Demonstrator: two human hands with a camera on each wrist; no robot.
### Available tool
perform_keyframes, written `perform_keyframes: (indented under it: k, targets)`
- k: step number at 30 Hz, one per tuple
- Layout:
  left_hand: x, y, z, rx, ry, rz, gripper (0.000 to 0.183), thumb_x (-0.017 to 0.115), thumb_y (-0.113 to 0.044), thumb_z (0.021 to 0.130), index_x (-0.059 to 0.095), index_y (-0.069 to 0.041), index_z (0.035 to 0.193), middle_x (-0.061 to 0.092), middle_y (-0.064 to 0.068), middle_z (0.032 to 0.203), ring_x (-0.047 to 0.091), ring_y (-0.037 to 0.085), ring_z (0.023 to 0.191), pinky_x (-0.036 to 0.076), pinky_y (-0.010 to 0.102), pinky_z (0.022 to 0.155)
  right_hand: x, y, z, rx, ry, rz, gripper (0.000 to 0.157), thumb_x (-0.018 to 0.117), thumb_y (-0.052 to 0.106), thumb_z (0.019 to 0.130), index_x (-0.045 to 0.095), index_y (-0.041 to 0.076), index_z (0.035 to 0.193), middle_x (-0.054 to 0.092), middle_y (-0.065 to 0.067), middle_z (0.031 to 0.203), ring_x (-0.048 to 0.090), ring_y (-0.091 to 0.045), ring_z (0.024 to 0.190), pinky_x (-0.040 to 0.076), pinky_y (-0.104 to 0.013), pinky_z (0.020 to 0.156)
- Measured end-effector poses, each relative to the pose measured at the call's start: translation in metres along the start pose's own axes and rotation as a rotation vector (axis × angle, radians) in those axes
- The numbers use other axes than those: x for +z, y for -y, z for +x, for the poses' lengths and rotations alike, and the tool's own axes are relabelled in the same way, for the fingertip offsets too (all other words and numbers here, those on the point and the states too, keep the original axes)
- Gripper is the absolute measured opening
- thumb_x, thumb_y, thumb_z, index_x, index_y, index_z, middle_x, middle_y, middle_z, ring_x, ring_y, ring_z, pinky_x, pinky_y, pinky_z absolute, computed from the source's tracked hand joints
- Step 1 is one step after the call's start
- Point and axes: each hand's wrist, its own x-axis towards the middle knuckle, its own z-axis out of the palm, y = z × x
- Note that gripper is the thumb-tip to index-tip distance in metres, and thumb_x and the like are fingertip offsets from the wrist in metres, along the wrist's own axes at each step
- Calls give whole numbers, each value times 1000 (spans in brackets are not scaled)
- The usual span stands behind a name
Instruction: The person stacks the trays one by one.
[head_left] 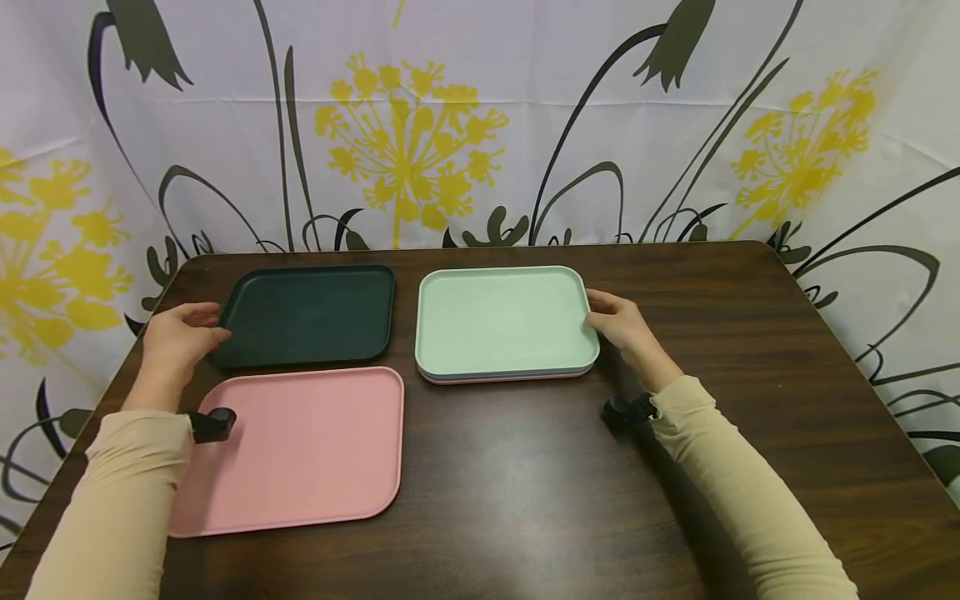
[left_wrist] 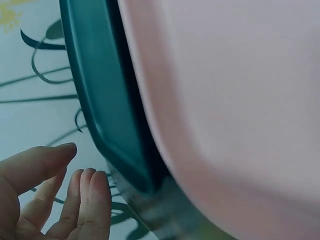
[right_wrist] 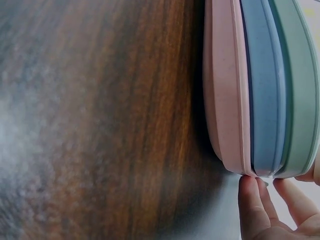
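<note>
A dark green tray (head_left: 307, 317) lies at the back left of the table. My left hand (head_left: 180, 337) is at its left end, thumb and fingers spread apart; in the left wrist view the left hand (left_wrist: 65, 200) shows a gap between its fingertips and the green rim (left_wrist: 107, 95). To the right lies a stack of trays: a light green tray (head_left: 506, 321) on top, a blue tray (right_wrist: 262, 90) under it and a pink tray (right_wrist: 227, 90) at the bottom. My right hand (head_left: 618, 321) grips the stack's right end, thumb at the top rim, fingertips against the side.
A larger pink tray (head_left: 300, 458) lies in front of the dark green one, under my left wrist. The brown wooden table (head_left: 510, 492) backs onto a white curtain (head_left: 555, 75) with flower prints. Each wrist wears a black band with a small device.
</note>
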Motion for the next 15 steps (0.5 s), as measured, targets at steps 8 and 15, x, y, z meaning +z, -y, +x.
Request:
perform_keyframes:
  k: [8,15]
  targets:
    - [-6,19,2,-71,29,-51,60,55,-5,90,31,8,144,38,36,141,40,-18,59,40,5,54,-1,0,0,-7,8,2,58,48,0,87,41,5,144,48,-23,140,50,-25,112,45,-13,75]
    - [-9,26,3,-161,115,-60,64,51,-15,95,22,8,147,23,39,148,43,-13,56,40,56,105,-1,-1,1,-16,5,9,58,48,0,86,42,4,143,50,-23,139,50,-22,109,45,-12,73]
